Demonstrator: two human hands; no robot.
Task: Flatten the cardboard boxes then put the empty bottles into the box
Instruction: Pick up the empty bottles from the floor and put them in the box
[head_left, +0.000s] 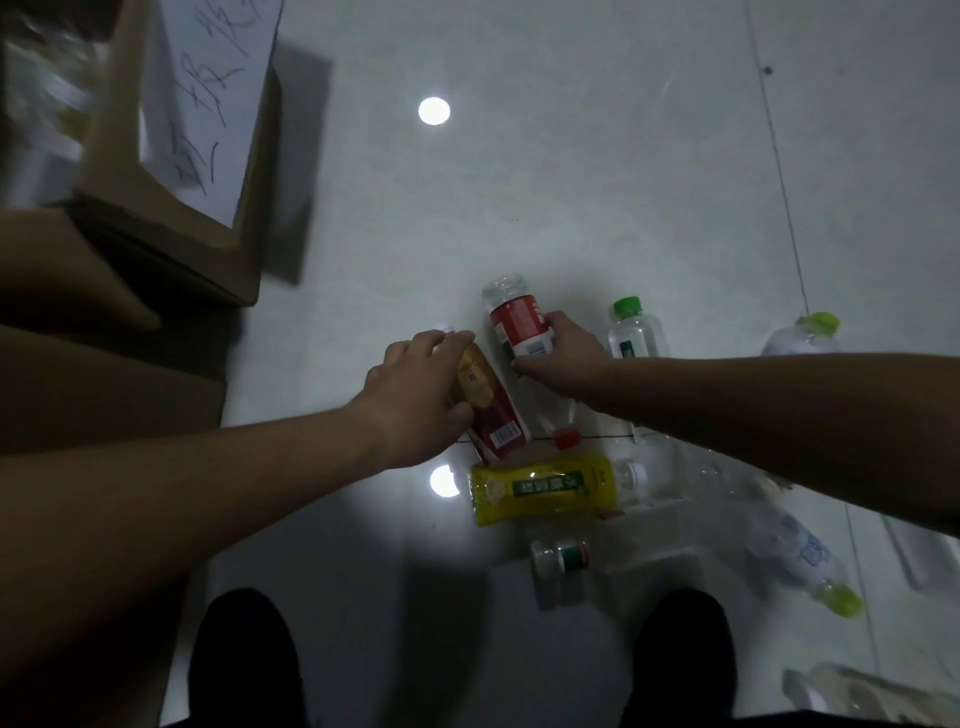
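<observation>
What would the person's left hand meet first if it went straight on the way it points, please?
Probably the clear plastic bottle with the red label, gripped by the right hand, just beyond the left hand and its gold-and-maroon-labelled bottle; depth is unclear.

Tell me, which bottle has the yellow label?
The yellow-labelled bottle, lying untouched on the floor; the held red-labelled bottle and maroon-labelled bottle differ.

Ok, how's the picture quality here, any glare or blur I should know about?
Head view: dim overall; two round light reflections glare off the glossy floor; the cardboard box at upper left is motion-smeared; the yellow-labelled bottle near centre is fairly sharp.
</observation>
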